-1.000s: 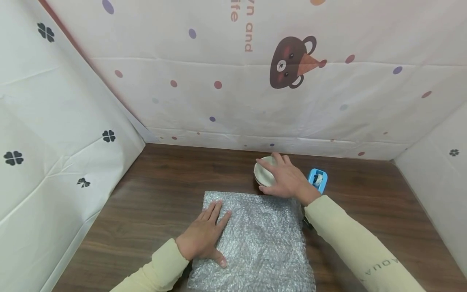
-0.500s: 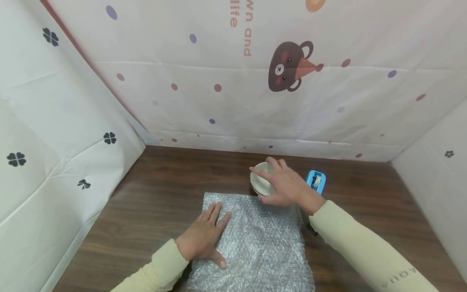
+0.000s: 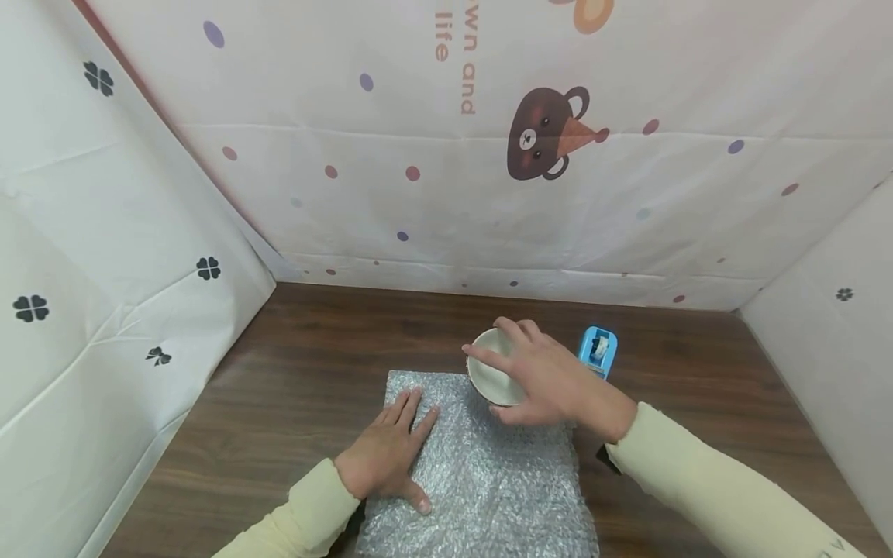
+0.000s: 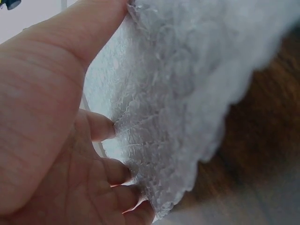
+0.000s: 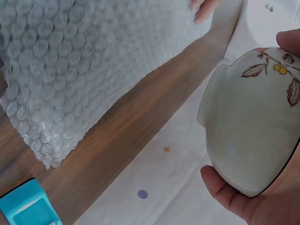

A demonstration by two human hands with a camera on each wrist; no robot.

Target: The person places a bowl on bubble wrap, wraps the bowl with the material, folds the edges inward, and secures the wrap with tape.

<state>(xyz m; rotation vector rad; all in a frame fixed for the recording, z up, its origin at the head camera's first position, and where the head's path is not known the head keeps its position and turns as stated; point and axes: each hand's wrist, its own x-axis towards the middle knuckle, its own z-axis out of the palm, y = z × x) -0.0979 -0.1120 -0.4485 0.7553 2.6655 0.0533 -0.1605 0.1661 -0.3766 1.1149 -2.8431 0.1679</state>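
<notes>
1. White cloth printed with dark clovers [image 3: 105,225] stands along the left side, meeting the brown tabletop [image 3: 265,403] at its edge, apparently hung as a plain screen.
2. Next comes the left hand [image 3: 387,451], its fingers spread and fairly straight over the left part of the bubble wrap, holding nothing. The left wrist view shows the fingertips and thumb touching the sheet, most likely to stop it from sliding or curling.
3. The bubble wrap [image 3: 481,480] lies on the tabletop in front of the person, roughly square to them, which gives both hands easy reach of it.
4. Over the wrap's far edge is the bowl [image 3: 491,385], pale inside, with brown leaves and yellow berries painted outside. It looks lifted and slightly tilted.
5. The right hand [image 3: 547,381] grips the bowl from its right side, thumb and fingers spread about the rim, probably because a wide hold steadies so round a shape. The two hands are apart.
6. Farther right, beyond the right hand, a blue tape dispenser [image 3: 598,349] rests on the tabletop, set off the wrap yet within reach.
</notes>
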